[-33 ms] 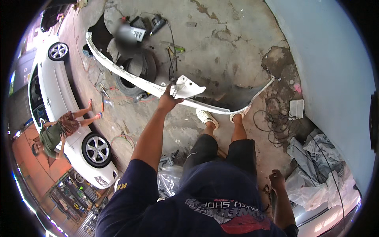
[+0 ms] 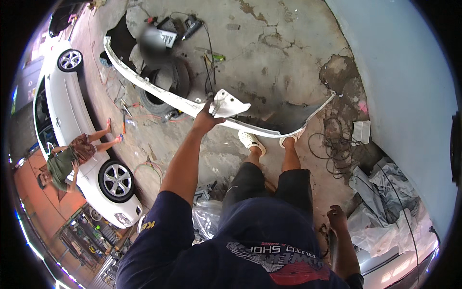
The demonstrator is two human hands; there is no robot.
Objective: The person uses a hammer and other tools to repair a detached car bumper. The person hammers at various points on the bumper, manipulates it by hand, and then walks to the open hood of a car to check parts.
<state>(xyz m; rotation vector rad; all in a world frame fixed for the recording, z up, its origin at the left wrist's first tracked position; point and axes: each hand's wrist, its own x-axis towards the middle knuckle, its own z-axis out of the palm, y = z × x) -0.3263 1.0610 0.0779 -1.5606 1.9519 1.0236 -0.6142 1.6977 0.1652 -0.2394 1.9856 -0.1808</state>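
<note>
A long, curved white car bumper cover (image 2: 166, 98) stretches across the floor in front of me, its hollow dark inside facing away. My left hand (image 2: 207, 120) grips its upper edge near the middle, with the fingers wrapped over the rim. Just right of that hand, a white bracket-like flap (image 2: 230, 103) with holes sticks up from the edge. My right hand (image 2: 338, 219) hangs low at my side, apart from the bumper, its fingers curled in with nothing visible in them. Part of its palm is hidden.
Beyond the bumper lie a tyre (image 2: 180, 79) and a corded heat gun (image 2: 192, 27). Tangled cable (image 2: 332, 147) and crumpled plastic sheeting (image 2: 380, 226) lie on the right, near a pale wall (image 2: 404, 82). A person (image 2: 65, 166) leans by a white car (image 2: 72, 111) at left.
</note>
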